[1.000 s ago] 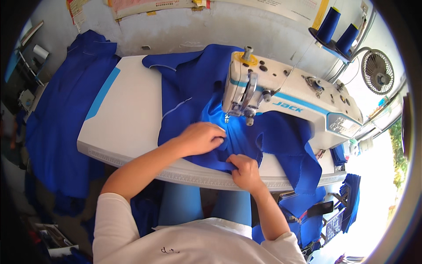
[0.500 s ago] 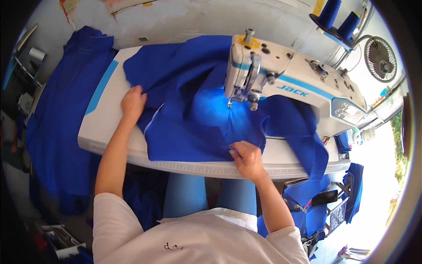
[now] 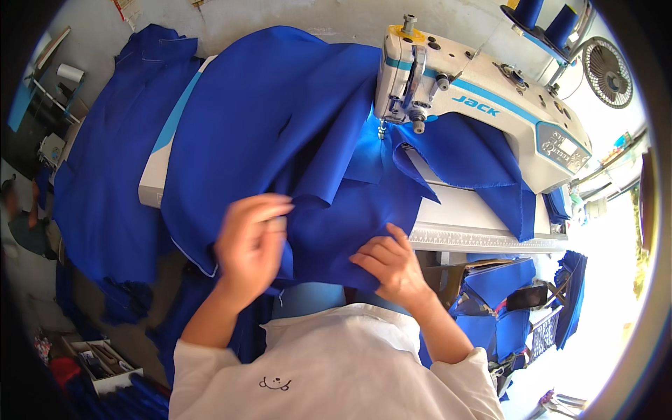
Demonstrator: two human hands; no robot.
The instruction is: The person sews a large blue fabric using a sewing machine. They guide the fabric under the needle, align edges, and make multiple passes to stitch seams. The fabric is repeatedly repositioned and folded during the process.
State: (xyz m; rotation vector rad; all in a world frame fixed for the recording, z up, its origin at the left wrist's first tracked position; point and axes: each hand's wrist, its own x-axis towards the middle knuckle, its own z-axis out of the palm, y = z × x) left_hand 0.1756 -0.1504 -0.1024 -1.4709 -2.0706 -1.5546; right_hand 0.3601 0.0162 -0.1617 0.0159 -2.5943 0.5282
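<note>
Bold blue lettering right there across the white sewing machine, tiny marks on its control panel, and look, a ruler scale lining the tabletop edge, its figures too small to read

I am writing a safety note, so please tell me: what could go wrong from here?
The blue cloth hangs over the front edge of the table; its weight might pull it askew. A loose fold lies close to the presser foot and might get caught under it.
</note>
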